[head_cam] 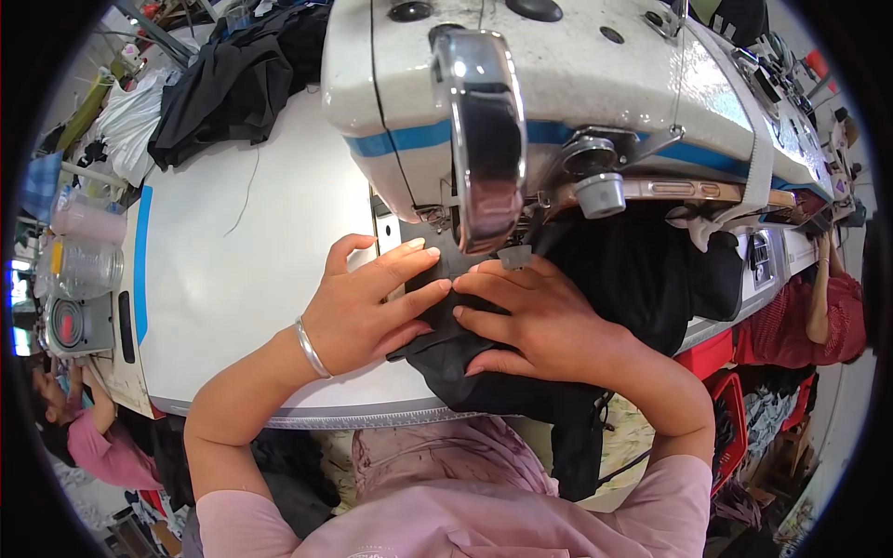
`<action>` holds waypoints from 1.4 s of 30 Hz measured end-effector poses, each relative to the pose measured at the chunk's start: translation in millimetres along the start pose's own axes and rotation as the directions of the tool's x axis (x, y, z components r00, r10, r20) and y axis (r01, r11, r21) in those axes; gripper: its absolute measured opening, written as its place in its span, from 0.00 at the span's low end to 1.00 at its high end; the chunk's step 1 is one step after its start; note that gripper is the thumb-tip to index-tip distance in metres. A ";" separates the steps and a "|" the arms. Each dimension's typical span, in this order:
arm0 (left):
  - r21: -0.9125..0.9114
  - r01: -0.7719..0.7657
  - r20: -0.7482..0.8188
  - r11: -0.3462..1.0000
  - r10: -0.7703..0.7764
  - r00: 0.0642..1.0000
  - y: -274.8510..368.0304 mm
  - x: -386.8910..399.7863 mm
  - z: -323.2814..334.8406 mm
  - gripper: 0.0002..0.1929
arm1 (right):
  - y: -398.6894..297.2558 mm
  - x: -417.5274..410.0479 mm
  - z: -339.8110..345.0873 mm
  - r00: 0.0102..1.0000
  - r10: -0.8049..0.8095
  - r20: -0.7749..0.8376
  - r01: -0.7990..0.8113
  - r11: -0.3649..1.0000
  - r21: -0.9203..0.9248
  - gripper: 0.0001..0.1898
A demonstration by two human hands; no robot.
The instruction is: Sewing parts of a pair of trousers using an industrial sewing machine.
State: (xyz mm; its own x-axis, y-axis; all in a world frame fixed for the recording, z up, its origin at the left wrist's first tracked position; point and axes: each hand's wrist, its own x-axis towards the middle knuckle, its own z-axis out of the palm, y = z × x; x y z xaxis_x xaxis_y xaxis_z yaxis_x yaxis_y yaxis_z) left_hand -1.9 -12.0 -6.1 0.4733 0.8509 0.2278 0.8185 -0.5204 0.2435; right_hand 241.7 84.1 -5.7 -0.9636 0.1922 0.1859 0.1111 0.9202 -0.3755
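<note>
Black cloth (436, 328) lies under the head of a white sewing machine (411, 77) and hangs over the table's front edge. My left hand (377, 300), with a silver bangle at its wrist, rests with spread fingers on the cloth's left edge. Close beside it, my right hand (530, 317) lies palm down on the same cloth, its fingertips near the presser foot area. Neither hand plainly pinches the cloth. The needle is hidden behind a shiny metal cover (488, 139). More black cloth (614, 272) is bunched right of my right hand.
A white strap (760, 153) ties a gold-edged phone (677, 190) to the machine arm. Dark cloth (230, 84) is heaped at the back left. Clear jars (87, 265) stand beyond the table's (230, 293) left edge. Other people sit left and right; a red basket (729, 425) stands lower right.
</note>
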 end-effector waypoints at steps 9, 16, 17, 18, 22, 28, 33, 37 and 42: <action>-0.093 0.043 0.098 0.995 -0.034 0.995 -0.4 1.4 -5.7 0.23 | 9.3 -0.9 -2.5 1.000 -0.016 -0.024 0.016 1.000 0.013 0.24; -0.019 0.094 0.088 0.995 -0.092 0.992 -5.6 9.4 -4.4 0.24 | 29.5 4.2 -6.4 1.000 -0.004 -0.007 0.004 1.000 0.010 0.25; -0.025 0.098 0.076 0.995 -0.096 0.992 -7.6 10.4 -3.8 0.24 | 30.5 4.9 -10.0 1.000 0.000 -0.005 0.000 1.000 0.012 0.25; -0.013 0.103 0.080 0.995 -0.102 0.992 -6.9 10.9 -4.4 0.25 | 28.7 6.8 -15.5 0.999 0.022 0.035 -0.023 1.000 0.015 0.26; 0.001 0.113 0.084 0.994 -0.113 0.990 -9.2 7.7 -1.9 0.25 | -21.7 1.4 -29.3 0.993 -0.106 -0.054 0.102 0.991 -0.084 0.27; -0.023 0.050 -0.004 0.998 -0.050 0.999 -9.6 8.7 7.1 0.25 | -77.4 -32.4 5.7 0.969 -0.197 -0.149 0.200 0.980 0.008 0.14; -0.284 -0.263 0.038 0.922 0.285 0.958 -4.8 -1.9 -17.4 0.24 | -87.7 -51.6 4.9 0.984 -0.110 -0.139 0.116 0.993 0.035 0.14; -0.316 -0.125 -0.031 0.940 0.122 0.992 18.1 1.2 2.3 0.21 | -107.1 -53.2 29.1 0.986 -0.150 -0.072 0.162 0.961 0.224 0.22; -0.287 -0.141 -0.252 0.947 0.067 0.965 2.6 14.5 6.9 0.14 | -90.7 -40.2 48.6 0.998 0.025 -0.054 -0.011 0.973 0.230 0.29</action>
State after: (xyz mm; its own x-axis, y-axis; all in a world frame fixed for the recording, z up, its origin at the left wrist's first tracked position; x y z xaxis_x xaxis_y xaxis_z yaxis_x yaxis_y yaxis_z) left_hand 9.3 -0.5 -8.6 0.4296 0.7688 0.4737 0.6153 -0.6331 0.4696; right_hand 258.6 -23.6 -23.2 -0.9459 0.2331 0.2257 0.0634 0.8150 -0.5760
